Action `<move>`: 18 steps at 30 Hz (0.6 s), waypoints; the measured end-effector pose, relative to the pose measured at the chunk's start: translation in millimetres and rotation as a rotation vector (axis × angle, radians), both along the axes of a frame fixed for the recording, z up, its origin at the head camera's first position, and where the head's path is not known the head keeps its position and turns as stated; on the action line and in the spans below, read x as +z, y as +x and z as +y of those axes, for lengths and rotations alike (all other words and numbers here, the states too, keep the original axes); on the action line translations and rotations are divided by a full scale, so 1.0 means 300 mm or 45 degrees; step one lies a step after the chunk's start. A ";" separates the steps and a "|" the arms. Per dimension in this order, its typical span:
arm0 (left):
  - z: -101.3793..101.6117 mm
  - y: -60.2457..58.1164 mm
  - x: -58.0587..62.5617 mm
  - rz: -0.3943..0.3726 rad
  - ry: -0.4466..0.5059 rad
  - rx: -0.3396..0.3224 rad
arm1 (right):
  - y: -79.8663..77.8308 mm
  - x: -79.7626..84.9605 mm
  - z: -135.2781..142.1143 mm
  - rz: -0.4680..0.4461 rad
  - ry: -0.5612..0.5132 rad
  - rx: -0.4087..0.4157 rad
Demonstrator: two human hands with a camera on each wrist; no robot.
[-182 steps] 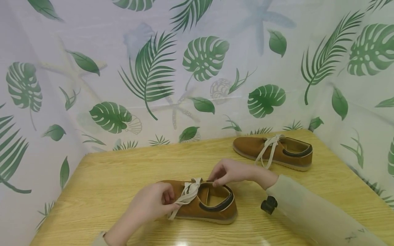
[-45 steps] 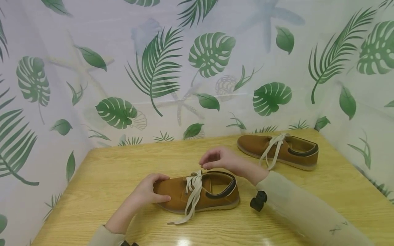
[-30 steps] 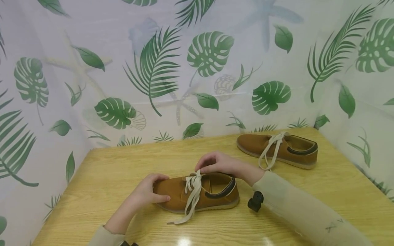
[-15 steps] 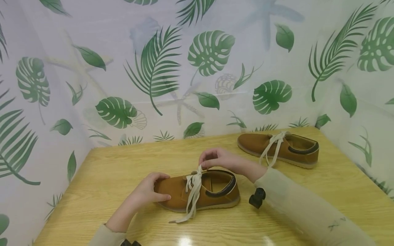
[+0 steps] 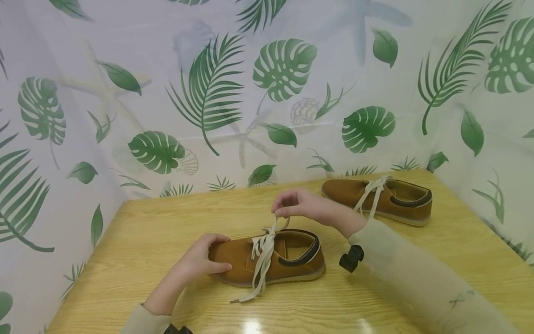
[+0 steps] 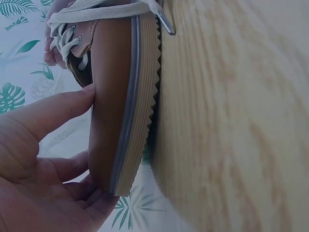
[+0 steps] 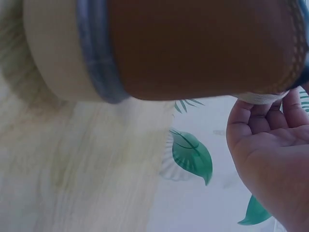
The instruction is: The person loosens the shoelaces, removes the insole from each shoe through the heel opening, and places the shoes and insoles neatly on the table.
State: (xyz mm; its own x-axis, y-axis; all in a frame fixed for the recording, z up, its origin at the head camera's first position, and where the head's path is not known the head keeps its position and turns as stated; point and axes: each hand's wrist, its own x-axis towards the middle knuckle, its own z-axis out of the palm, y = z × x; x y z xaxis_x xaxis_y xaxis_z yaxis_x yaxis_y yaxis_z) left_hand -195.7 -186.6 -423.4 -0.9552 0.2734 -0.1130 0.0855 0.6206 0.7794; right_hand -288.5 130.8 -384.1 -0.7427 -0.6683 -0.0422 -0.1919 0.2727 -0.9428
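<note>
A brown lace-up shoe (image 5: 294, 273) stands on the table, toe to the left. My left hand (image 5: 199, 260) grips its toe, thumb on the near side. In the left wrist view that thumb presses the brown upper (image 6: 111, 96) above the ridged sole. Above the shoe's opening, my right hand (image 5: 306, 206) pinches the off-white shoelace (image 5: 263, 264) between thumb and fingertips. One strand rises taut from the knot; other strands hang down the near side to the table. In the right wrist view the shoe's heel (image 7: 193, 48) covers much of the picture and hides the right fingertips.
A matching brown shoe (image 5: 402, 206) with tied laces stands at the back right, behind my right forearm. The wooden table (image 5: 158, 218) meets a leaf-patterned curtain (image 5: 125, 111) at its back and sides.
Earlier both hands were near the laces and collar; my left hand has since moved to the toe. My right hand came down to the knot, took a lace strand and drew it upward.
</note>
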 end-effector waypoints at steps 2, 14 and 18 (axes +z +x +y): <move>0.002 0.002 0.005 0.004 -0.007 -0.010 | -0.005 0.006 0.002 -0.011 -0.008 -0.014; 0.002 0.006 0.010 0.003 -0.009 -0.007 | -0.024 0.014 -0.008 0.027 -0.053 -0.077; 0.000 0.006 0.009 0.025 -0.036 -0.015 | -0.025 0.004 -0.016 0.024 -0.068 -0.061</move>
State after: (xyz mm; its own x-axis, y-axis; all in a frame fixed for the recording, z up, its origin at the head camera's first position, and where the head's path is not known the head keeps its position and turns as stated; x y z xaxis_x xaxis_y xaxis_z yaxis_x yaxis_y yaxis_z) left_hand -194.0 -186.4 -420.7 -0.9542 0.2813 -0.1018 0.1081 0.6415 0.7595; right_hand -295.9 126.1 -383.0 -0.7743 -0.6328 0.0069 -0.1974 0.2313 -0.9527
